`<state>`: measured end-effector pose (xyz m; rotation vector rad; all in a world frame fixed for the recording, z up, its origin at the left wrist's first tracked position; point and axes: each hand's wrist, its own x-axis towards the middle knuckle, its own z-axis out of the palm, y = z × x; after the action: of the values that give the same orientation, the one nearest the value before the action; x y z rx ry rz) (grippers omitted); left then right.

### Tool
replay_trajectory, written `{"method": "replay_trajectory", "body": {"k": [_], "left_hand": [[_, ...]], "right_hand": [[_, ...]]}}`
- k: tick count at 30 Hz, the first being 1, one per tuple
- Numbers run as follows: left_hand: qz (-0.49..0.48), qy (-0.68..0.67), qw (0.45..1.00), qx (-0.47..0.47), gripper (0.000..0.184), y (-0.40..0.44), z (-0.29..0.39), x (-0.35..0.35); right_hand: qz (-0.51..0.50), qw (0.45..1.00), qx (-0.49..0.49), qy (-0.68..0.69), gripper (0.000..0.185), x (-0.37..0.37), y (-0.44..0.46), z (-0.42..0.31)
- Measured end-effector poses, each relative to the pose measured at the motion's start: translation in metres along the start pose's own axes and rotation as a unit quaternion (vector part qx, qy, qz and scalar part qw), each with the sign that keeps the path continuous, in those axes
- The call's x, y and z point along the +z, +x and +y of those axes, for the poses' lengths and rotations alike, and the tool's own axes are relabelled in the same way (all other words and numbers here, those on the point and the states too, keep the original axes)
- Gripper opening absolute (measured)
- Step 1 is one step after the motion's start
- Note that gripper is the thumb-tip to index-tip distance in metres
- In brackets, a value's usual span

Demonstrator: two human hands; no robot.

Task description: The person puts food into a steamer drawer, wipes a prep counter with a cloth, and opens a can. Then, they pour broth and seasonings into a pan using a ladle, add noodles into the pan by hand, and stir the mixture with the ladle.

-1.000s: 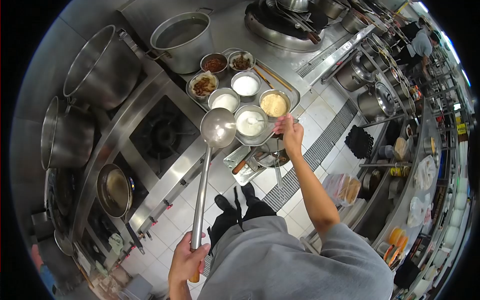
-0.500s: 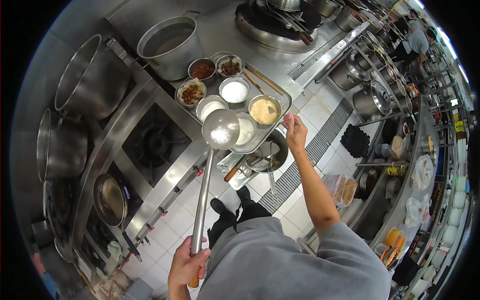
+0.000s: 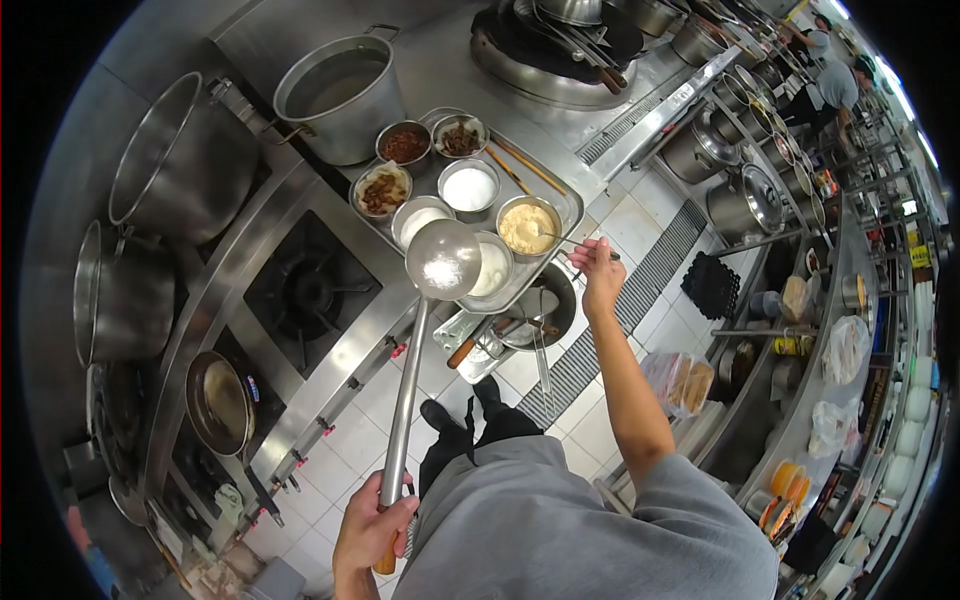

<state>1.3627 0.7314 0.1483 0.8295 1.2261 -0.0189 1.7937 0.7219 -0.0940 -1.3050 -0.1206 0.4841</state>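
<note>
My left hand is wrapped round the handle of a long metal ladle. The ladle's bowl hangs over the near edge of a metal tray, partly covering two bowls of white contents. Held between the fingers of my right hand is a thin metal spoon, its tip in a bowl of pale yellow powder. Beside that stands a bowl of white powder. Farther back on the tray are a bowl of red-brown contents, a dark dried ingredient and brown pieces.
A large pot of liquid stands behind the tray, with a gas burner to the left. Below the tray sits a metal container of utensils. Shelves line the right; other people are far off.
My right hand has taken hold of the spoon, which now slants out of the yellow powder. The ladle and my left hand have barely moved.
</note>
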Motion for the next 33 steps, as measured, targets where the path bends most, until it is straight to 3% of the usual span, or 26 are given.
{"method": "replay_trajectory", "body": {"k": [4,10,11,12,13,15,19,22,24,26,28,30,31,33], "left_hand": [[-0.009,0.012,1.000,0.016,0.032,0.002,-0.002,0.000],[-0.039,0.007,0.999,0.032,0.029,0.004,0.001,0.000],[-0.046,-0.001,0.998,0.030,0.028,0.005,-0.001,-0.001],[-0.043,-0.005,0.999,0.031,0.028,0.004,-0.002,-0.002],[-0.053,-0.018,0.998,0.026,0.029,0.004,0.000,-0.002],[-0.060,-0.035,0.997,0.023,0.030,0.003,0.000,-0.002],[-0.056,-0.077,0.995,0.024,0.028,0.001,-0.003,-0.002],[-0.058,-0.097,0.993,0.015,0.028,-0.002,-0.006,-0.003],[-0.058,-0.110,0.992,0.021,0.028,0.003,-0.002,-0.003],[-0.057,-0.102,0.993,0.010,0.028,0.000,0.000,-0.002],[-0.058,-0.099,0.993,0.016,0.028,0.000,-0.001,-0.002],[-0.056,-0.100,0.993,0.016,0.027,-0.003,-0.005,-0.002],[-0.054,-0.105,0.993,0.021,0.027,-0.005,-0.005,-0.002],[-0.052,-0.110,0.992,0.023,0.027,-0.008,-0.006,0.000]], "right_hand": [[-0.011,1.000,-0.017,0.008,0.044,0.015,-0.010,-0.028],[-0.111,0.993,-0.049,0.009,0.034,0.060,-0.057,-0.058],[-0.181,0.955,-0.189,-0.139,0.027,0.065,-0.068,-0.057],[-0.240,0.873,-0.321,-0.280,0.020,0.068,-0.078,-0.057],[-0.243,0.872,-0.321,-0.279,0.020,0.069,-0.084,-0.060],[-0.291,0.760,-0.491,-0.312,0.012,0.076,-0.093,-0.071],[-0.329,0.705,-0.567,-0.272,0.020,0.076,-0.102,-0.080],[-0.378,0.685,-0.508,-0.361,0.020,0.064,-0.087,-0.039],[-0.357,0.708,-0.512,-0.330,0.017,0.067,-0.086,-0.051],[-0.269,0.771,-0.497,-0.292,0.015,0.058,-0.091,-0.062],[-0.223,0.786,-0.500,-0.287,0.011,0.044,-0.077,-0.054],[-0.097,0.908,-0.284,-0.293,0.021,0.029,-0.056,-0.038],[-0.055,0.914,-0.268,-0.301,0.031,0.024,-0.044,-0.028],[-0.043,0.911,-0.257,-0.320,0.031,0.017,-0.032,-0.021]]}}
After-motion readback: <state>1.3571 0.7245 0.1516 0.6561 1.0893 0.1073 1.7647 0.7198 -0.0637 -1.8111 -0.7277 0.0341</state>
